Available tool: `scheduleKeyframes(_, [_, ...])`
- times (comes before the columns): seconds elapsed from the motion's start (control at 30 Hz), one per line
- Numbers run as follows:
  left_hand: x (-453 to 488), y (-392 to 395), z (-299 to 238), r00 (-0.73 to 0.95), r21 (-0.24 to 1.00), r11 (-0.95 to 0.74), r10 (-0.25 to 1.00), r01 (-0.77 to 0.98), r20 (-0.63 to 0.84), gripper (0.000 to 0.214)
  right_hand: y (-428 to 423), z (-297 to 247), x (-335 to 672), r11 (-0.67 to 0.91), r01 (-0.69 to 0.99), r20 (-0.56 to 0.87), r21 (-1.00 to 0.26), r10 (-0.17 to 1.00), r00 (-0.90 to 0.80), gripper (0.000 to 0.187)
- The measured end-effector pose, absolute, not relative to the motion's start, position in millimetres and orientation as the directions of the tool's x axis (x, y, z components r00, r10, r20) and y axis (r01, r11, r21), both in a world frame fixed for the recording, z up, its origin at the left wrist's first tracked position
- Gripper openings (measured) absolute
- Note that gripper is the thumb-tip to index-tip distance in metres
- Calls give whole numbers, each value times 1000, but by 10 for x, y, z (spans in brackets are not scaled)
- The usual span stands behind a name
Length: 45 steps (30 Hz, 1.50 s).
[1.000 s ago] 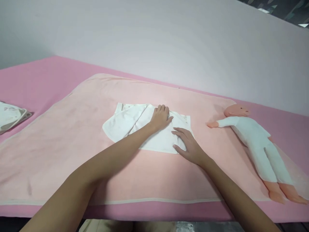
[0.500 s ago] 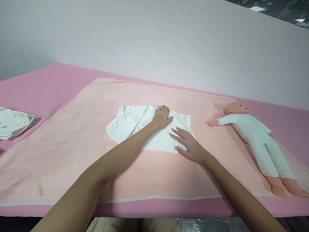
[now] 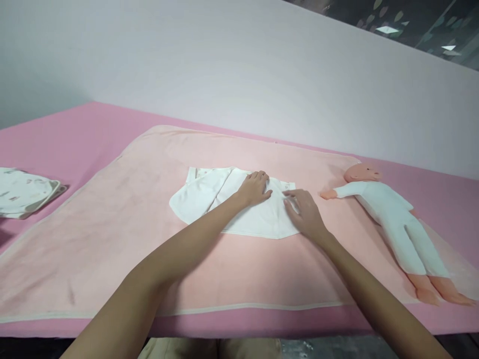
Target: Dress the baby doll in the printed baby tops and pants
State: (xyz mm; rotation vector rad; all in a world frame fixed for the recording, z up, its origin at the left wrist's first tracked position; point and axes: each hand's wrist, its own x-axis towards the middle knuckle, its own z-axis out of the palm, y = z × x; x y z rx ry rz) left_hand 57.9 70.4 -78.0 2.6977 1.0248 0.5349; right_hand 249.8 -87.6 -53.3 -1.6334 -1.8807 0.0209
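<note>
A small white baby garment (image 3: 209, 197) lies partly folded in the middle of a pale pink towel (image 3: 123, 234). My left hand (image 3: 255, 189) rests flat on the garment's middle, fingers together and stretched out. My right hand (image 3: 305, 212) lies on the garment's right edge, fingers extended and pressing the cloth down near its snaps. Neither hand grips anything.
A baby doll (image 3: 389, 214) in a white suit lies on its back at the towel's right end. Folded white printed cloths (image 3: 22, 192) sit at the far left on the pink table cover (image 3: 56, 134). A plain wall runs behind.
My right hand slid from the garment's lower right corner up and right to its edge. My left hand stayed in place. The view shifted slightly.
</note>
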Motion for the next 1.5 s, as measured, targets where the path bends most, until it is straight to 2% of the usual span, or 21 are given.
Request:
scheduleKeyframes(0.1, [607,638,-757,693,284,-734,678,617,247,49,-462,-453,2564,54,924,361,-378,928,94,33])
scheduleKeyframes(0.2, [645,570,-737,691,232,-730,683,643,235,49,-64,-339,2581,-137,891,77,-433,979,188,24])
scheduleKeyframes(0.27, [667,526,-724,696,192,-728,685,658,214,51,116,-254,2587,-245,838,-102,-487,969,224,24])
scheduleKeyframes(0.37, [683,471,-713,706,161,-728,686,666,178,57,217,-135,2620,-313,791,-251,-525,946,207,30])
scheduleKeyframes(0.47, [684,436,-728,711,183,-720,692,669,126,70,169,-50,2650,-336,745,-330,-576,930,164,32])
scheduleKeyframes(0.6, [688,422,-778,700,211,-691,713,691,40,84,73,-28,2636,-356,687,-329,-634,928,177,28])
scheduleKeyframes(0.77, [699,405,-791,698,225,-683,716,695,19,88,131,-146,2631,-393,635,-345,-665,916,206,39])
scheduleKeyframes(0.9, [692,386,-763,701,195,-686,713,700,-8,89,194,-221,2670,-419,551,-324,-722,908,266,37])
scheduleKeyframes(1.03, [681,390,-769,708,182,-697,706,693,9,89,180,-190,2686,-414,469,-349,-780,910,224,38])
scheduleKeyframes(1.2, [689,413,-799,707,186,-695,707,695,3,91,164,-192,2653,-421,482,-342,-769,907,246,34])
scheduleKeyframes(1.33, [702,413,-808,701,181,-690,713,701,3,91,202,-278,2616,-368,527,-227,-766,922,314,29])
scheduleKeyframes(1.5, [689,397,-811,693,174,-685,720,707,18,90,128,-386,2615,-281,652,53,-704,895,443,17])
